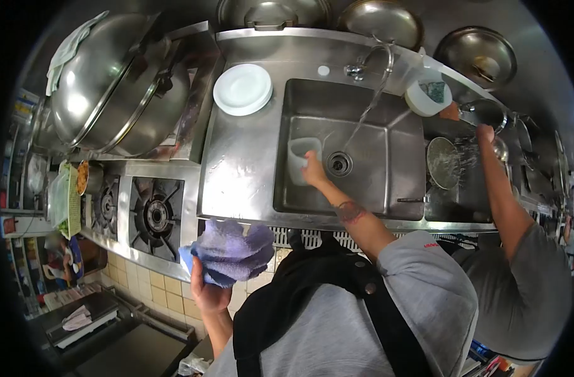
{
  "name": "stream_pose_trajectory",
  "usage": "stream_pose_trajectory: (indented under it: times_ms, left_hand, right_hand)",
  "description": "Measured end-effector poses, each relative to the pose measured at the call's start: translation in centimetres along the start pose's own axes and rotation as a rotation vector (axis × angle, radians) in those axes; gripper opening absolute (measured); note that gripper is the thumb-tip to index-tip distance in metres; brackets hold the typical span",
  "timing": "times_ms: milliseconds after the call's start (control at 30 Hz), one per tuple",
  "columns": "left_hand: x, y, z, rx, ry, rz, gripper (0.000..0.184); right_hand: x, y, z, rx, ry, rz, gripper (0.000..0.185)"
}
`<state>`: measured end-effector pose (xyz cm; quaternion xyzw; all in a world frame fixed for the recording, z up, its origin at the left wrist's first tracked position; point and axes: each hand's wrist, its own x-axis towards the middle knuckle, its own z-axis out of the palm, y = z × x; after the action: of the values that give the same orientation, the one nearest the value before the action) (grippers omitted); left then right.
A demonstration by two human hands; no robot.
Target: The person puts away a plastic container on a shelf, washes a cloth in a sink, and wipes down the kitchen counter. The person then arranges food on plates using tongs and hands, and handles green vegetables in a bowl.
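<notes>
My left hand (210, 294) is closed on a bunched purple cloth (236, 248), held in front of the counter's edge near the stove. Down in the sink basin (375, 191), my right hand (313, 169) grips the side of a translucent white plastic container (297, 164). The container is at the left wall of the basin, left of the drain (339, 164). Water runs from the curved faucet (387, 56) into the basin, to the right of the container. What the container holds, if anything, I cannot make out.
Stacked white plates (243, 89) stand on the steel counter left of the sink. A white tub (429, 94) with a green scouring pad sits at the back right. Beside me, a co-worker's arm (497, 176) reaches over the second sink, where water splashes on a round strainer (443, 163). Gas burners (155, 213) lie left.
</notes>
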<state>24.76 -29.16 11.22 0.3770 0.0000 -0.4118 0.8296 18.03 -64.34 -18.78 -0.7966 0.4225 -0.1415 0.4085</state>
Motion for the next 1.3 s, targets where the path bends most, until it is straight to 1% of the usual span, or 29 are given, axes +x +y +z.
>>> stream_pose_trajectory:
  times_ms: [67, 100, 133, 167, 233, 267, 300, 333, 367, 400, 433, 500, 567, 600, 633, 700, 733, 833, 933, 967, 1067, 1100, 1167, 1200, 1233, 1267, 1300]
  left_hand:
    - [0.7, -0.2, 0.9, 0.014, -0.019, -0.025, 0.047]
    - [1.2, -0.3, 1.5, 0.04, -0.051, -0.037, 0.05]
    - [1.6, -0.5, 2.2, 0.02, -0.075, -0.073, 0.05]
    - [2.0, -0.9, 3.0, -0.002, -0.099, -0.108, 0.05]
    - [3.4, -1.8, 4.6, -0.04, -0.148, -0.195, 0.05]
    - [4.4, -2.7, 5.9, -0.044, -0.173, -0.231, 0.05]
    - [5.7, -3.7, 7.7, -0.068, -0.231, -0.294, 0.05]
    - [7.5, -5.3, 8.9, -0.057, -0.222, -0.361, 0.051]
    - [9.8, -7.2, 10.0, -0.037, -0.273, -0.39, 0.052]
    - [12.1, -8.7, 11.8, -0.068, -0.312, -0.514, 0.046]
    - [14.7, -10.6, 13.7, -0.006, -0.329, -0.516, 0.045]
    - [20.9, -15.1, 16.0, 0.02, -0.312, -0.601, 0.039]
    - [28.7, -21.4, 16.5, 0.128, -0.338, -0.645, 0.035]
    - [31.7, -24.2, 17.2, 0.188, -0.3, -0.622, 0.034]
    - [34.1, -26.5, 18.0, 0.246, -0.262, -0.6, 0.034]
    - [37.5, -30.3, 19.0, 0.374, -0.275, -0.565, 0.037]
    - [38.3, -31.1, 19.6, 0.436, -0.281, -0.548, 0.039]
    - [40.6, -31.3, 20.3, 0.579, -0.288, -0.48, 0.039]
    - [41.8, -28.3, 21.0, 0.633, -0.136, -0.325, 0.045]
    - [41.6, -27.1, 21.3, 0.562, -0.118, -0.248, 0.04]
    - [45.0, -26.1, 20.4, 0.591, -0.15, -0.151, 0.032]
    - [45.1, -25.8, 20.4, 0.683, -0.209, -0.097, 0.03]
    - [44.9, -24.6, 21.4, 0.868, -0.33, 0.018, 0.026]
    - [44.5, -23.6, 22.1, 0.919, -0.359, 0.01, 0.024]
    - [43.7, -22.4, 23.0, 0.97, -0.388, 0.001, 0.023]
    - [43.5, -21.7, 23.3, 1.021, -0.415, -0.01, 0.022]
    - [44.1, -21.4, 23.0, 0.958, -0.434, 0.002, 0.024]
  right_hand:
    - [-0.7, -0.5, -2.9, -0.008, -0.386, -0.11, 0.056]
    - [0.8, -0.6, -5.3, 0.231, -0.786, 0.266, 0.059]
    - [0.9, -4.2, -10.3, 0.127, -0.844, 0.29, 0.05]
    - [3.2, -3.3, -13.2, 0.354, -0.86, 0.334, 0.04]
    - [7.7, 0.6, -17.9, 0.929, -0.345, 0.255, 0.033]
    - [8.5, 0.2, -21.0, 1.073, -0.06, 0.241, 0.03]
    - [11.0, 1.5, -23.5, 1.018, 0.08, 0.303, 0.03]
    - [12.7, 3.1, -25.4, 1.13, 0.176, 0.307, 0.03]
    - [13.1, 2.1, -27.5, 1.084, -0.024, 0.333, 0.03]
    - [12.8, -0.1, -29.8, 1.029, -0.219, 0.358, 0.03]
    - [12.5, -2.3, -30.9, 0.966, -0.331, 0.297, 0.029]
    - [11.8, -6.2, -32.6, 0.832, -0.547, 0.182, 0.027]
    - [10.9, -9.3, -35.7, 0.582, -0.484, 0.255, 0.025]
    - [10.5, -10.5, -36.9, 0.462, -0.448, 0.289, 0.025]
    - [10.4, -10.8, -38.1, 0.435, -0.315, 0.293, 0.022]
    - [9.3, -12.5, -38.4, 0.421, -0.202, 0.143, 0.024]
    - [9.3, -13.1, -38.1, 0.412, -0.148, 0.069, 0.025]
    - [12.3, -13.9, -35.3, 0.465, -0.312, -0.001, 0.028]
    - [14.5, -15.9, -33.1, 0.57, -0.321, 0.053, 0.031]
    - [14.7, -16.3, -32.6, 0.677, -0.353, 0.103, 0.029]
    - [13.4, -17.8, -32.6, 0.404, -0.284, 0.161, 0.037]
    - [14.7, -16.2, -32.4, 0.348, -0.31, 0.186, 0.044]
    - [18.0, -11.8, -30.2, 0.087, -0.138, -0.095, 0.046]
    - [19.8, -9.6, -28.9, -0.041, -0.049, -0.237, 0.047]
    - [21.4, -7.7, -27.7, -0.24, 0.067, -0.575, 0.047]
    - [22.5, -7.4, -27.4, -0.231, -0.087, -0.507, 0.045]
    - [23.4, -7.3, -27.2, -0.222, -0.244, -0.434, 0.044]
